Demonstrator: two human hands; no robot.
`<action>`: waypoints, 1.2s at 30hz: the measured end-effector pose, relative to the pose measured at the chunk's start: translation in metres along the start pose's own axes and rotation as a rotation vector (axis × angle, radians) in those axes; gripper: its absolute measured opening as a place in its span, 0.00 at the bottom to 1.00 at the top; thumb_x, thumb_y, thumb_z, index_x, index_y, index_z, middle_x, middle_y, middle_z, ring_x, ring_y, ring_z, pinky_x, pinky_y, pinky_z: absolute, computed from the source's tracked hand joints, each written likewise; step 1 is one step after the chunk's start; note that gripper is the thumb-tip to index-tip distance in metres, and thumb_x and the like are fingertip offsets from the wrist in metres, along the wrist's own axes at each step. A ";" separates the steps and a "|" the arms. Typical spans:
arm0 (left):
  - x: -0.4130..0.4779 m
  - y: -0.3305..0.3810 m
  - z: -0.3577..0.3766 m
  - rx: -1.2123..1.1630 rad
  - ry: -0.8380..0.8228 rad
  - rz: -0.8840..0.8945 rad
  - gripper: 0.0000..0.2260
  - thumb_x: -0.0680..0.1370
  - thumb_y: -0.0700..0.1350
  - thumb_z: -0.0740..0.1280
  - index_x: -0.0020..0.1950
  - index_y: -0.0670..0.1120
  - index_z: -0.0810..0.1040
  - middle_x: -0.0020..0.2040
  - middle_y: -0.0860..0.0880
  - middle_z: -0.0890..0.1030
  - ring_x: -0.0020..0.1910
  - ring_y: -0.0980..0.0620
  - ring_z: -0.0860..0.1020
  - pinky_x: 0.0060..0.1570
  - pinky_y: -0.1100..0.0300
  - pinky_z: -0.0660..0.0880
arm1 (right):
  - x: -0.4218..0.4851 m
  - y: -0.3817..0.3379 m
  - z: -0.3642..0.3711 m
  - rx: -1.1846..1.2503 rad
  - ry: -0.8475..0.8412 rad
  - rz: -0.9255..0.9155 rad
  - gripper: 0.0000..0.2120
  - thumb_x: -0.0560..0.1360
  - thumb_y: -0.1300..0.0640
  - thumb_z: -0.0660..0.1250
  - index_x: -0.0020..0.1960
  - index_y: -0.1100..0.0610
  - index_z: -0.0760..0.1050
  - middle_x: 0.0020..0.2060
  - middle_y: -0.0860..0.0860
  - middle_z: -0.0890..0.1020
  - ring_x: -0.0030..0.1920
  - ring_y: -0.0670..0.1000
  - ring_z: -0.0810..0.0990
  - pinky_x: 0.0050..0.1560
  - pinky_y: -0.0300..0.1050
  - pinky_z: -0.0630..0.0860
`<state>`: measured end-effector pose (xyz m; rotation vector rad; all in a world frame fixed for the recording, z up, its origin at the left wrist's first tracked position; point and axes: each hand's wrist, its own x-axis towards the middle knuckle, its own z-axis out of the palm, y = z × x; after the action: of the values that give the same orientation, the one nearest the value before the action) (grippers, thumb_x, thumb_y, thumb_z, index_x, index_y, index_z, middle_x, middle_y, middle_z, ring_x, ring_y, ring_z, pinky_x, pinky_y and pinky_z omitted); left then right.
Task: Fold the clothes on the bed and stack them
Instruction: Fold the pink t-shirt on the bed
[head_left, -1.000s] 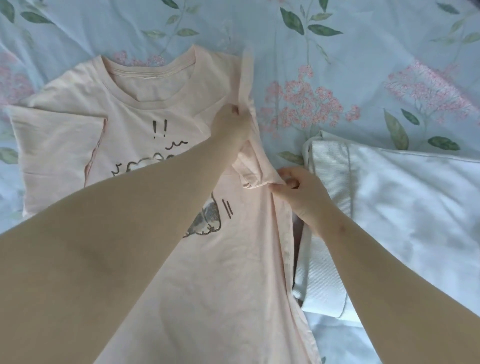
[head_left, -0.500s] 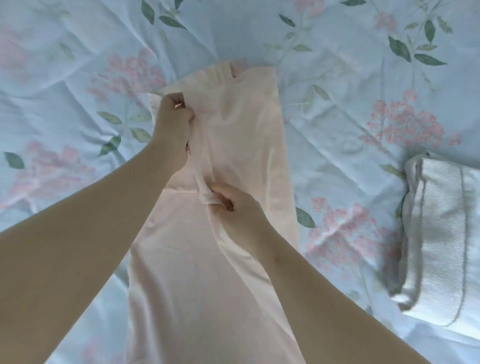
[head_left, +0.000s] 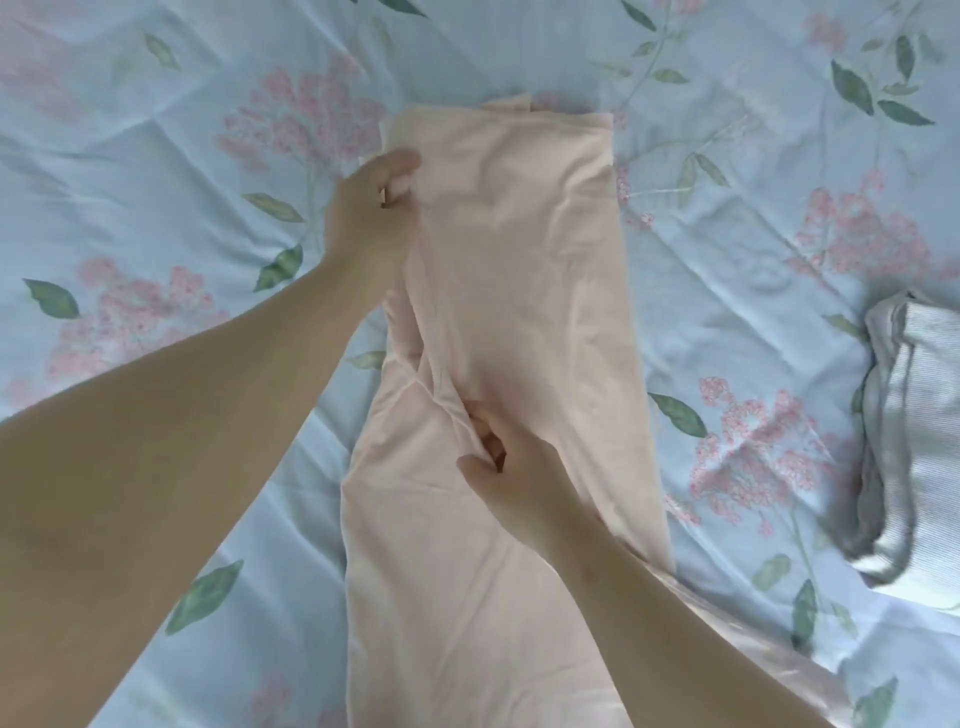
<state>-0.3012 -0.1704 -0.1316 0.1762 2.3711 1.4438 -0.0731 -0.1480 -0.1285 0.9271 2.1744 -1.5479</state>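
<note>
The pink T-shirt (head_left: 519, 249) lies on the bed as a long narrow strip, folded lengthways with its plain side up. It runs from just beyond the left hand (head_left: 371, 213) down past both wrists towards the person.

The left hand grasps the strip's left edge near its far end. The thumb lies on top of the cloth and the fingers are curled in at the edge. The right hand (head_left: 519, 473) is nearer the person, about halfway along the strip. It pinches a raised ridge of fabric between thumb and fingertips. That ridge climbs away from the right hand towards the left hand, along the left side of the shirt. To the right of both hands the cloth lies flat and fairly smooth, with a straight outer edge.

Under it all is the bedsheet (head_left: 156, 171), pale blue and creased in soft lines. It is printed with pink flower clusters (head_left: 306, 119) and green leaves (head_left: 852, 85). The sheet fills everything around the arms, so nothing of the room past the bed can be seen.

Well off to the right of the right hand, apart from the shirt, a white ribbed garment (head_left: 919, 441) lies folded on the sheet. Its layered edge faces the hands and its far side is cut off by the edge of view.
</note>
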 end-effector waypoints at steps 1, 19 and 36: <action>0.004 -0.006 -0.004 0.029 -0.008 -0.032 0.21 0.77 0.35 0.59 0.67 0.51 0.73 0.59 0.56 0.74 0.58 0.57 0.74 0.52 0.70 0.71 | -0.001 0.001 0.001 -0.016 -0.011 0.003 0.18 0.73 0.58 0.64 0.59 0.42 0.72 0.36 0.42 0.75 0.38 0.44 0.73 0.46 0.44 0.74; -0.136 -0.062 0.005 0.424 -0.324 -0.261 0.11 0.72 0.51 0.67 0.51 0.49 0.76 0.54 0.49 0.77 0.50 0.46 0.78 0.50 0.55 0.75 | -0.073 0.062 -0.047 -0.633 -0.125 0.318 0.12 0.76 0.40 0.58 0.49 0.49 0.70 0.47 0.44 0.76 0.52 0.51 0.76 0.51 0.45 0.70; -0.260 -0.063 -0.025 -0.123 -0.086 -0.467 0.19 0.78 0.41 0.64 0.67 0.51 0.68 0.62 0.49 0.72 0.40 0.54 0.74 0.32 0.64 0.72 | -0.172 0.063 0.049 -0.116 -0.366 0.174 0.04 0.78 0.59 0.54 0.47 0.56 0.67 0.47 0.56 0.74 0.51 0.57 0.75 0.50 0.43 0.69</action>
<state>-0.0637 -0.2958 -0.1156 -0.3201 2.0629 1.3128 0.0905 -0.2361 -0.0901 0.7105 1.8525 -1.3700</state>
